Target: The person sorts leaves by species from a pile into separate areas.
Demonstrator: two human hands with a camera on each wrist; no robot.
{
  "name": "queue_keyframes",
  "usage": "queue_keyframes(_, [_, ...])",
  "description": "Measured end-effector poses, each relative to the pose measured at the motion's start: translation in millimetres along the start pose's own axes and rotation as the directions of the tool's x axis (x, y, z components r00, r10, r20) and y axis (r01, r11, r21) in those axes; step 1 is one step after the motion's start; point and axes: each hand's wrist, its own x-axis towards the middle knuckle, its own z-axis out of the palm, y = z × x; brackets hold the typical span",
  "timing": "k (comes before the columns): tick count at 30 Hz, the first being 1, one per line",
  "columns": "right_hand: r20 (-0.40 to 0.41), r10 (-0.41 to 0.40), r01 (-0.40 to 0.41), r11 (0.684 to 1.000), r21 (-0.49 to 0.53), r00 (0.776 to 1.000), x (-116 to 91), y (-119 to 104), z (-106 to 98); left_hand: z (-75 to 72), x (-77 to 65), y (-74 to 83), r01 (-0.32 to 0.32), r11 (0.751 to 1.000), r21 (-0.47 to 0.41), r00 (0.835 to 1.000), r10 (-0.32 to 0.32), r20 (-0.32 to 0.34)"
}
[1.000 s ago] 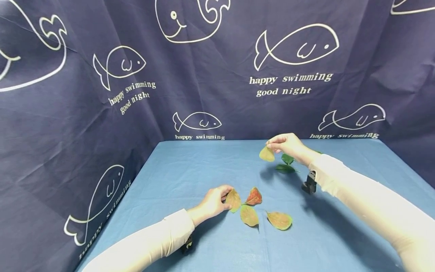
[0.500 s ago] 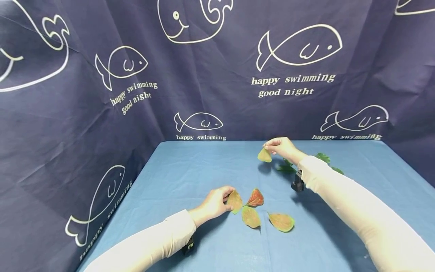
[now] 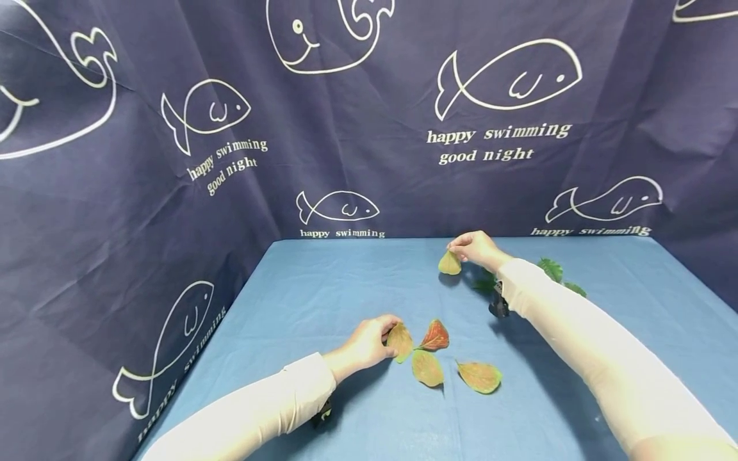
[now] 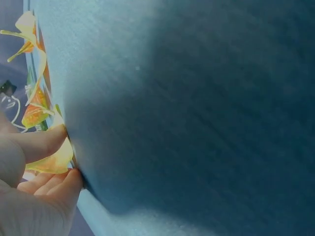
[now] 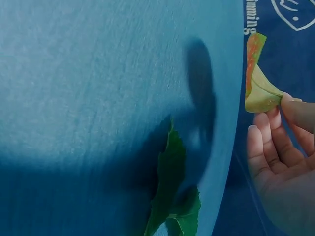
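My right hand (image 3: 480,251) pinches a yellow-green leaf (image 3: 450,262) by its stem end, above the far part of the blue cloth. In the right wrist view that leaf (image 5: 263,93) shows a curled edge tinged red. My left hand (image 3: 364,346) has thumb and fingers at the edges of an orange-brown leaf (image 3: 400,342), low at the cloth. Beside it lie a red leaf (image 3: 435,335) and a yellowish-brown leaf (image 3: 427,368), their ends meeting near the held leaf. Farther right rests a brown leaf with a green rim (image 3: 480,376).
Green leaves (image 3: 550,269) lie behind the right forearm, partly hidden by it; a jagged green leaf (image 5: 170,172) shows below the right hand. The blue cloth (image 3: 323,282) covers the table, and a dark curtain with fish prints (image 3: 346,160) hangs behind and at the left.
My right hand has moved slightly left and lower with its leaf, uncovering more green leaves behind the forearm. The left hand stays at its leaf.
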Motion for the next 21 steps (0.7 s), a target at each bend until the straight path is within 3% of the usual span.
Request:
queue_keyframes(13, [0.035, 0.068, -0.064, 0.992, -0.108, 0.997, 16.6, 11.0, 8.9, -0.2, -0.4, 1.8, 0.013, 1.000, 0.010, 1.000, -0.013, 0.009])
queue_keyframes(21, [0.058, 0.057, -0.050, 0.992, -0.117, 0.997, 20.7, 11.7, 8.0, -0.4, -0.1, 0.9, -0.008, 1.000, 0.026, 1.000, 0.008, 0.010])
